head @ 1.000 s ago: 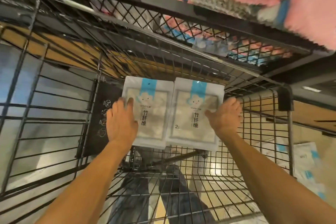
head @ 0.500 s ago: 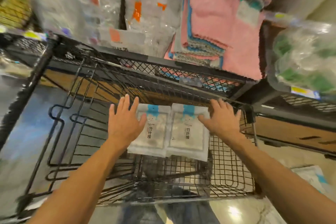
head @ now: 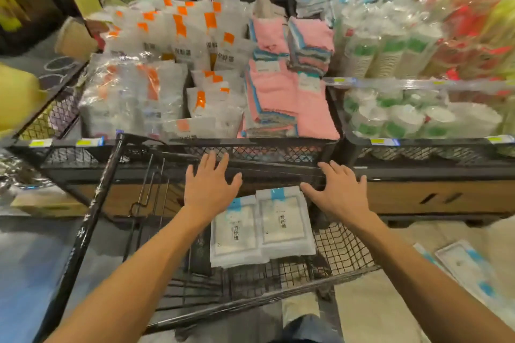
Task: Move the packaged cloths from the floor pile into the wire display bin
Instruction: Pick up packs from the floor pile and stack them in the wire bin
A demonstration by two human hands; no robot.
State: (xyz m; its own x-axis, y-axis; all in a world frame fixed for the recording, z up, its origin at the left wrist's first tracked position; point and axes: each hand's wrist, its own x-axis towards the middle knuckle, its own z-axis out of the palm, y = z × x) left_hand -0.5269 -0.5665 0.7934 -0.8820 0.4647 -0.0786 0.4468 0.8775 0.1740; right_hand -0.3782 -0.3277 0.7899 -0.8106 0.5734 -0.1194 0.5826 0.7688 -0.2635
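Packs (head: 284,224) of cloth, two, lie flat and side by side on the mesh floor of the wire bin (head: 345,253), at its far right, labels up and blue tabs toward the far wall. Laid edge to edge in this way they probably start a neat row that leaves the rest of the bin floor free for more.

Left hand (head: 209,186) hovers above the upper left corner of the left pack; its fingers (head: 207,163) are straight and spread and hold nothing. Right hand (head: 338,195) hovers just beside the upper right corner of the right pack, likewise released, fingers spread. Whether either hand touches a pack or the far rim cannot be told from this view. The flat, splayed posture suits pressing or squaring the packs rather than lifting them.

More packs (head: 462,267) of the same kind lie on the floor to the right of the bin, so the task appears only begun. A shelf (head: 250,145) beyond the bin carries pink towels (head: 287,92), bagged goods with orange marks (head: 156,92) and stacked cups (head: 390,53).
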